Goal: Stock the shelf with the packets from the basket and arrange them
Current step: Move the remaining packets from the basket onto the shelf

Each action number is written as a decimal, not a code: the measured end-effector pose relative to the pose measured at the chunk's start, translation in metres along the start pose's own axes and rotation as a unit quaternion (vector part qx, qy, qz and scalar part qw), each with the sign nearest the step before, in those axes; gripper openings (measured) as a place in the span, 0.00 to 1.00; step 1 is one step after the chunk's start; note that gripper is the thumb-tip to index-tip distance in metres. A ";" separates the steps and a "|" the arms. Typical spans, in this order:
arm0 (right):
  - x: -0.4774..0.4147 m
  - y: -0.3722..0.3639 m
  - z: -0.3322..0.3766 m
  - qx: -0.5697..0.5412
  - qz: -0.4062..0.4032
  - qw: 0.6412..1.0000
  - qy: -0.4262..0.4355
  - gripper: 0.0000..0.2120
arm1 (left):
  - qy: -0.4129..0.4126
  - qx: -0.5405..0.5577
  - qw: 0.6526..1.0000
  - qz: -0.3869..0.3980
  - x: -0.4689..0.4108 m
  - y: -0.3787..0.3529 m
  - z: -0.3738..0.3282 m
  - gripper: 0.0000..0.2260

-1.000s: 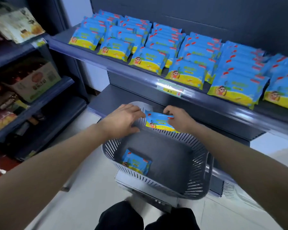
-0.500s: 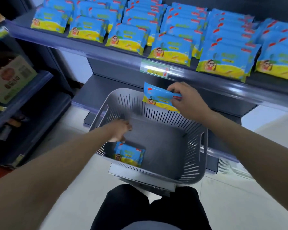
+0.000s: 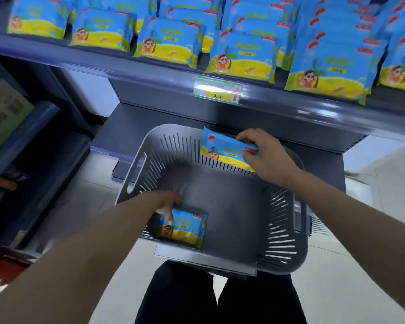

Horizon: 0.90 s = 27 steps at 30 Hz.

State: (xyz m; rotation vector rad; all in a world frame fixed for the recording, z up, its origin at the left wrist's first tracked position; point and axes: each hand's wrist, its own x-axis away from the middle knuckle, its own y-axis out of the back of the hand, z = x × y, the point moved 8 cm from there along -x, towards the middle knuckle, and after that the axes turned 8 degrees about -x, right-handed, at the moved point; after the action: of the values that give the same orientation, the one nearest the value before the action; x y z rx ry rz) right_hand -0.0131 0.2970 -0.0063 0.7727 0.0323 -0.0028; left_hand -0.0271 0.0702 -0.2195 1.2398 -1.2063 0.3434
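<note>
Right hand [image 3: 262, 155] pinches packet [image 3: 222, 150], long axis left-right; left hand [image 3: 166, 203] touches second packet [image 3: 187, 228], grip unclear

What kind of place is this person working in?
Most likely a small shop or supermarket aisle: rows of identical blue-and-yellow packets fill a shelf, a price tag sits on its front edge, and a grey slotted basket stands below.
</note>
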 end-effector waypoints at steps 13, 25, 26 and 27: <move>-0.005 0.012 0.023 0.015 -0.015 1.000 0.006 0.11 | -0.088 0.074 0.975 -0.188 0.047 0.060 -0.034 0.11; -0.017 0.112 0.118 0.021 -0.093 0.993 0.065 0.14 | -0.153 0.204 0.891 -0.376 0.223 0.206 -0.061 0.08; -0.016 0.123 0.123 0.017 -0.102 0.993 0.062 0.14 | -0.159 0.223 0.881 -0.385 0.232 0.217 -0.064 0.08; -0.015 0.135 0.128 0.012 -0.113 0.992 0.061 0.14 | -0.168 0.235 0.872 -0.394 0.242 0.228 -0.070 0.08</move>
State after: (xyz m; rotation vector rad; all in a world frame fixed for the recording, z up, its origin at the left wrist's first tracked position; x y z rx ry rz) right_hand -0.0226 0.3045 0.1800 0.7892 0.2359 -0.1716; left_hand -0.0700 0.1204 0.1137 2.1680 -0.8065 -0.2206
